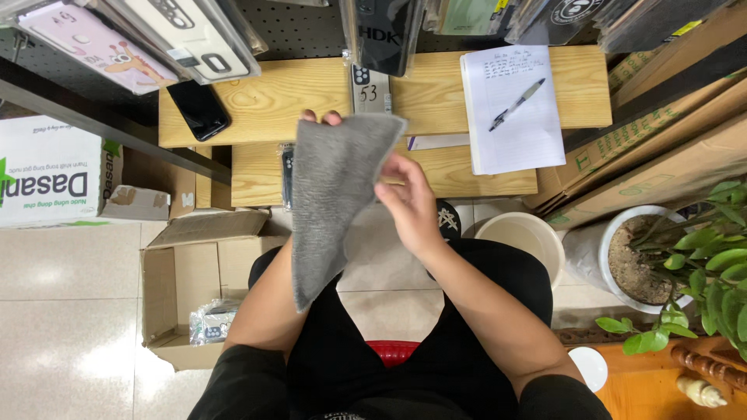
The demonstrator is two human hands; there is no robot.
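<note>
A grey cloth (331,198) hangs in front of me, over my lap. My left hand (320,118) is behind its top edge and grips it; only the fingertips show above the cloth. My right hand (408,198) touches the cloth's right edge with its fingers partly curled. Whether it grips the cloth I cannot tell. Behind the cloth a packaged phone case (287,175) lies on the lower wooden shelf (467,175).
The upper wooden shelf (257,101) carries a black phone (199,109), another packaged case (371,89) and a lined notebook (512,109) with a pen (517,103). An open cardboard box (187,288) stands on the tiled floor at left. A white bucket (523,237) and potted plant (704,272) stand right.
</note>
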